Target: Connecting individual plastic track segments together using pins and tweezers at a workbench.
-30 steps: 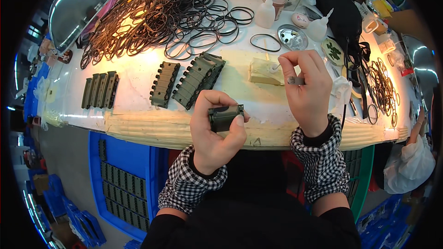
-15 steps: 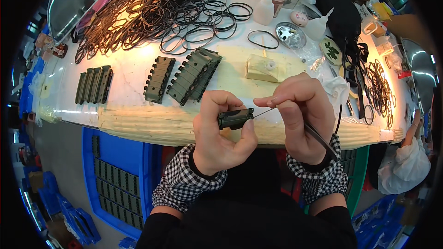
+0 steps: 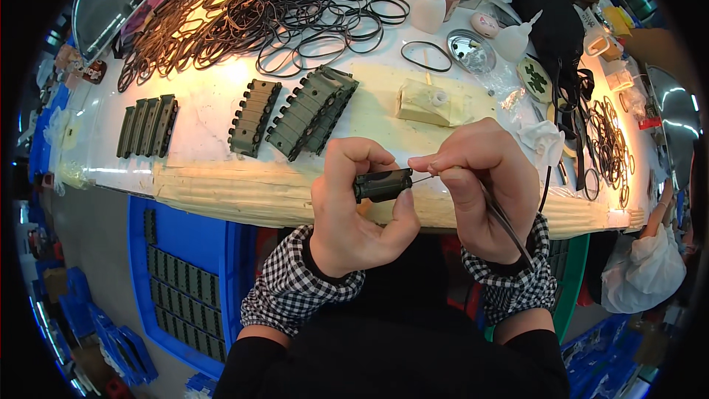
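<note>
My left hand (image 3: 356,225) grips a short dark green moulded plastic piece (image 3: 384,185) between thumb and fingers, above the table's front edge. From the right, my right hand (image 3: 493,186) pinches a thin needle-like wire (image 3: 423,179), whose far end meets the right end of the piece. Whether its tip is inside cannot be made out. A dark flat cord (image 3: 508,230) runs through my right hand and hangs down by the wrist. Beyond my left hand stand similar green pieces in joined rows (image 3: 312,112), with a shorter row (image 3: 254,118) beside them.
A tangled heap of black rubber rings (image 3: 258,11) covers the back left. Squeeze bottles (image 3: 428,11), a metal dish (image 3: 471,52) and a yellowish taped block (image 3: 432,102) lie behind my hands. A blue crate (image 3: 138,266) with green pieces stands below left; padding lines the table edge (image 3: 221,196).
The green piece and the pinching fingers are slightly closer together, and less of the thin wire shows between them. The view has shifted a little. Both grips are unchanged.
</note>
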Demonstrator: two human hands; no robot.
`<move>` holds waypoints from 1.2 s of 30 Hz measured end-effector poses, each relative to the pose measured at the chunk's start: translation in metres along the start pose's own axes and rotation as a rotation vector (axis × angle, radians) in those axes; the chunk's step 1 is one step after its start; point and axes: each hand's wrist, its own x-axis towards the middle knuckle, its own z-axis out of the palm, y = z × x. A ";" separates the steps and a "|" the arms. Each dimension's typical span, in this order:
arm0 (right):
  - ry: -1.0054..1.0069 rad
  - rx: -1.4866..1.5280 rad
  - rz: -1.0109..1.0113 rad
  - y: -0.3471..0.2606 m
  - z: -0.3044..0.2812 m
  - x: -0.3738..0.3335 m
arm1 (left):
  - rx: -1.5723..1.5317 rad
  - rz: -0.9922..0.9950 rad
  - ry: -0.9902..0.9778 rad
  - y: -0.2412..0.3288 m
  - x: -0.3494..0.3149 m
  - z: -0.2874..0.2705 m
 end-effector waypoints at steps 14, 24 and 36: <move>0.154 0.213 0.025 0.006 0.003 0.004 | -0.072 -0.040 0.028 -0.003 -0.004 0.002; 0.349 -0.370 -0.014 0.046 -0.004 0.022 | -0.099 -0.183 -0.051 0.004 -0.004 -0.003; 0.215 0.094 0.062 0.014 -0.021 0.000 | 0.234 0.010 -0.044 0.011 0.003 0.018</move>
